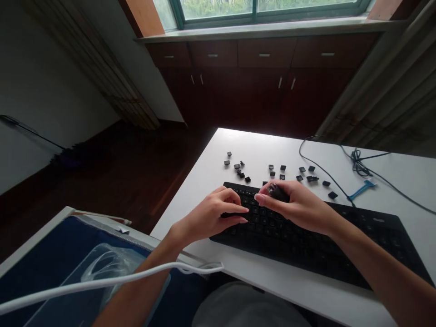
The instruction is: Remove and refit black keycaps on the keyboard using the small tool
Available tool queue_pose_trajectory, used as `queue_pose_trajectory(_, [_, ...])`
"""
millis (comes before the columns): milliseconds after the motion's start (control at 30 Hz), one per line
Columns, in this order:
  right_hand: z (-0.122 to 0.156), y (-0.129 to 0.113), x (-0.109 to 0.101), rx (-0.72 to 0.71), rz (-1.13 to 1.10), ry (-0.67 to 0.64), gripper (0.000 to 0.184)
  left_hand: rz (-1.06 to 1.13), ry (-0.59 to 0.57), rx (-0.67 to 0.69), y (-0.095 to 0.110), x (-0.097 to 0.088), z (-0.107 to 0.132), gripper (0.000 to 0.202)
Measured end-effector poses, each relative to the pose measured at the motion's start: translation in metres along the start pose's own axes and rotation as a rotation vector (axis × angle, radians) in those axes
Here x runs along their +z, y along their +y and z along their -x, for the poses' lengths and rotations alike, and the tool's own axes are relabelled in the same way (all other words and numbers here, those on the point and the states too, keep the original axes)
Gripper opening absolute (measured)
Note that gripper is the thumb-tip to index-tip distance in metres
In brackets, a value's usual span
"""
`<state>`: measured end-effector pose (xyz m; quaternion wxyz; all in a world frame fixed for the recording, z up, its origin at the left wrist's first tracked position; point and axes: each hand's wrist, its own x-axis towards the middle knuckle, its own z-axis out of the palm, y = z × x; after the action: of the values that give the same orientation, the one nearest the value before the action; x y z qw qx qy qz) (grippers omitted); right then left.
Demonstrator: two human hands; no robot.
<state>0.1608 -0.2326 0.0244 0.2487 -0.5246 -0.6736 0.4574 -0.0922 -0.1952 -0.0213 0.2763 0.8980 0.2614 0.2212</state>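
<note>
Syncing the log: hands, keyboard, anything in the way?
Left hand at keyboard's left end; right hand gripping dark object. Loose keycaps past far edge. White cable crossing in front of left forearm.

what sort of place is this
Probably a room in a home, perhaps a study: long curtains, dark red cabinets under a window, and a white table bearing a keyboard.

Likely home room: 2 curtains (391, 100), window (218, 8), 4-drawer wooden cabinets (238, 95), wood floor (136, 181).
</note>
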Motion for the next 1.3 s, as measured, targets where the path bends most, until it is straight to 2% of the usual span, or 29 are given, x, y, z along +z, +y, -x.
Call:
queue_pose_trajectory(200, [-0.001,0.006,0.01,-0.017,0.094,-0.028,0.021,-0.04,0.018,-0.031,0.002,0.011,0.0,0.021])
queue_pose_trajectory(367, [0.005,0.018,0.024,-0.203,0.312,0.038,0.013,-0.059,0.032,-0.059,0.005,0.013,0.002,0.022])
queue_pose_trajectory(500, [0.011,0.028,0.036,-0.296,0.474,0.018,0.019,-0.043,0.011,-0.034,0.002,0.01,0.004,0.023])
queue_pose_trajectory(633, [0.016,0.032,0.043,-0.341,0.602,0.044,0.025,-0.051,-0.061,-0.024,0.0,0.004,0.005,0.027])
queue_pose_trajectory(733, [0.019,0.031,0.046,-0.377,0.633,0.051,0.031,-0.089,-0.12,-0.009,0.001,0.001,0.007,0.031])
queue_pose_trajectory(833, [0.022,0.031,0.05,-0.392,0.631,0.086,0.026,-0.135,-0.125,0.019,0.004,0.001,0.011,0.036])
queue_pose_trajectory(967, [0.027,0.031,0.059,-0.434,0.658,0.156,0.022,-0.131,-0.076,0.033,0.002,0.002,0.022,0.043])
queue_pose_trajectory(1100, [0.031,0.029,0.067,-0.461,0.675,0.224,0.025,-0.104,0.097,0.004,-0.005,0.006,0.037,0.044])
queue_pose_trajectory(1200, [0.035,0.028,0.074,-0.409,0.664,0.248,0.025,-0.127,0.181,-0.001,-0.01,0.011,0.047,0.039])
queue_pose_trajectory(1300, [0.038,0.03,0.082,-0.313,0.642,0.258,0.023,-0.152,0.185,0.02,-0.01,0.015,0.051,0.035])
